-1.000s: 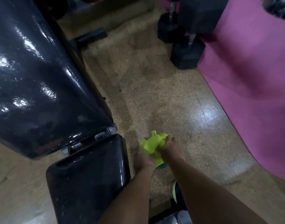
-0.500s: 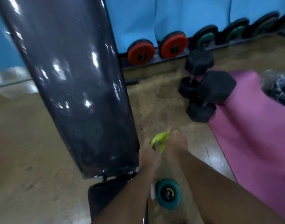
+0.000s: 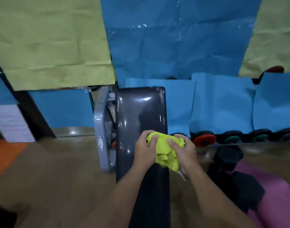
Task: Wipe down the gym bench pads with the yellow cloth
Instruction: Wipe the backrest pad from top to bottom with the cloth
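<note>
Up close, two hands bunch one yellow cloth (image 3: pixel 165 150) over the black bench pad (image 3: pixel 141 116): left hand (image 3: pixel 145 151) and right hand (image 3: pixel 184 153) each curl fingers into it. Bare wooden floor (image 3: pixel 50 170) lies left of the pad; a grey frame (image 3: pixel 102 129) flanks that edge. Right, black dumbbells (image 3: pixel 228 157) and a pink mat (image 3: pixel 275 195) crowd close.

Two bare forearms, entering from bottom edge on either side of the black bench pad (image 3: pixel 141 116). No sleeves in view. Left hand (image 3: pixel 145 149) and right hand (image 3: pixel 184 152): bare, ungloved, short plain nails. Wrists unadorned.
</note>
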Demonstrator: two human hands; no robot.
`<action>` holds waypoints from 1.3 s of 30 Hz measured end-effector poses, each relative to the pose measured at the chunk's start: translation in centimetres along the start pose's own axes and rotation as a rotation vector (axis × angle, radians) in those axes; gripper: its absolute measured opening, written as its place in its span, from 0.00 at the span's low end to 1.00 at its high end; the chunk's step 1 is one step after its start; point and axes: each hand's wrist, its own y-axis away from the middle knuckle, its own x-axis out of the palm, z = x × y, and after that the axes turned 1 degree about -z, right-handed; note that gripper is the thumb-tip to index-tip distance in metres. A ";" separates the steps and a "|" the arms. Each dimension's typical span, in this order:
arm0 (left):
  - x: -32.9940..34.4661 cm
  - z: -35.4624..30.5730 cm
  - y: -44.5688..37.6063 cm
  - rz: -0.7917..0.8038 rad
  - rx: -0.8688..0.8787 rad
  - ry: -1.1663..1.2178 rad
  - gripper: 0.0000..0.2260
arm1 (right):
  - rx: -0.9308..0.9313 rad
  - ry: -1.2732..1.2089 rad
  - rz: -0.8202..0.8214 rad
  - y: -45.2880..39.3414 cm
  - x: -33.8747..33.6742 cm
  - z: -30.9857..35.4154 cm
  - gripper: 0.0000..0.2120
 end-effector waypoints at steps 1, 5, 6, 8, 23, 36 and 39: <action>-1.0 -1.1 -1.5 -0.025 -0.001 -0.008 0.03 | 0.015 -0.020 0.066 -0.5 1.0 1.9 0.11; -4.4 -3.9 -6.7 -0.091 0.041 -0.070 0.04 | -0.146 0.236 0.177 -2.6 4.8 8.0 0.07; -5.0 -4.4 -7.5 -0.092 0.051 -0.101 0.05 | -0.213 0.313 0.143 -3.0 5.8 9.1 0.07; -5.7 -5.1 -9.1 -0.092 0.089 -0.150 0.06 | -0.341 0.401 0.048 -3.7 7.4 10.7 0.08; -4.1 -0.5 -17.2 -0.118 0.089 -0.220 0.09 | -0.452 0.565 -0.192 -12.6 10.8 8.3 0.22; 0.2 1.0 -21.5 -0.075 0.164 -0.261 0.07 | -0.629 0.670 -0.356 -18.9 9.8 8.8 0.24; 0.7 1.5 -22.1 -0.051 0.154 -0.301 0.05 | -0.588 0.697 -0.442 -20.4 11.4 8.8 0.26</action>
